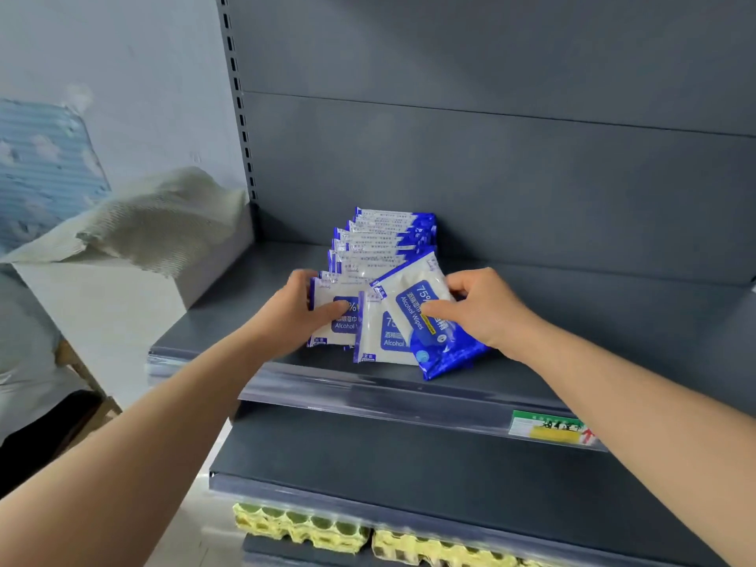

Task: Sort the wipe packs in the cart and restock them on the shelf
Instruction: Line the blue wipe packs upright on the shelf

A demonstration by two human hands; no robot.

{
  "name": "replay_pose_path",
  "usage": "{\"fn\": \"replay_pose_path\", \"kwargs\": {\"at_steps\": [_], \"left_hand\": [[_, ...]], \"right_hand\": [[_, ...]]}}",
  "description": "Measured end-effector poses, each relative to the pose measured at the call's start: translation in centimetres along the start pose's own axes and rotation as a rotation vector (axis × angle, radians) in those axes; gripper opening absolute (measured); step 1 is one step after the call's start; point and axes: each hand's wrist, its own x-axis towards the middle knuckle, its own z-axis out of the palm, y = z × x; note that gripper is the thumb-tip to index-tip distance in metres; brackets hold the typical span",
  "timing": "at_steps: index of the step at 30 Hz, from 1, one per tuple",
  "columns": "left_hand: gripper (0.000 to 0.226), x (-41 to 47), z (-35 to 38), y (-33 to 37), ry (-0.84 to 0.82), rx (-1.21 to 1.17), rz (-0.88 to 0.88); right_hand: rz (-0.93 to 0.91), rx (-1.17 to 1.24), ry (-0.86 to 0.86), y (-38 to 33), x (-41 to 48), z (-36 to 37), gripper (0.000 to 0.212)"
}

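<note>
Several blue-and-white alcohol wipe packs stand in a row [384, 235] on the dark grey shelf [572, 321], running front to back. My left hand [302, 304] grips the front pack of the row [333, 321], thumb on its face. My right hand [482, 308] holds a tilted wipe pack [425, 317] to the right of the row, its blue end pointing toward the shelf's front edge. A third pack [380, 337] stands between the two. The cart is out of view.
The shelf's grey back panel [491, 165] rises behind the packs. A green and yellow price label [548, 429] sits on the front rail at right. Yellow egg trays [302, 525] lie on a lower shelf. A torn wall covering [155, 223] hangs at left.
</note>
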Motion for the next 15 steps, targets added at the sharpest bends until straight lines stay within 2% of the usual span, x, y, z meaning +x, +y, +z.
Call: {"fn": "replay_pose_path", "kwargs": {"at_steps": [2,4,5,8,11,15], "left_hand": [[0.056,-0.3,-0.3,-0.2,-0.111,-0.104,-0.061],[0.071,-0.5,-0.5,-0.2,-0.246,-0.201,-0.083],[0.077,-0.5,-0.7,-0.2,-0.276,-0.142,-0.067],[0.07,-0.7,-0.5,0.1,-0.239,0.046,-0.038],[0.063,-0.7,0.0,0.7,-0.173,0.036,-0.009],[0.056,-0.5,0.5,1.5,-0.126,0.038,0.0]], "right_hand": [[-0.011,-0.006,0.006,-0.3,0.1,0.9,0.007],[-0.02,-0.024,-0.034,-0.6,0.2,1.3,0.012],[-0.032,-0.047,-0.059,-0.7,0.2,1.2,0.014],[-0.097,-0.21,-0.131,-1.1,0.3,0.0,0.019],[-0.125,-0.468,-0.222,-1.1,0.2,-1.9,0.023],[-0.181,-0.559,-0.287,-1.0,-0.2,-2.3,0.017]]}}
